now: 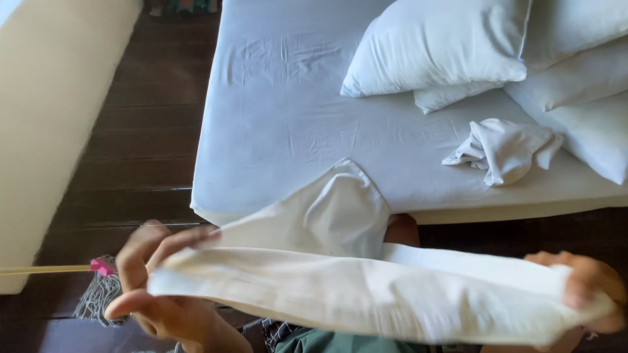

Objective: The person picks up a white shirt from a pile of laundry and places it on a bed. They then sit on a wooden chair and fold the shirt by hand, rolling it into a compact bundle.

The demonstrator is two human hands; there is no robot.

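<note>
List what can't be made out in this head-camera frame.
- Left hand: motion-blurred, grip on the white pillowcase unclear.
- Right hand: fingers partly wrapped in cloth.
- Mop: head partly behind the left hand.
- Pillows: cut by the top and right edges.

You hold a white pillowcase stretched sideways below the bed's edge, its open mouth gripped at both ends by your hands, left and right. The cloth is limp and creased, and one flap rises toward the mattress.
</note>
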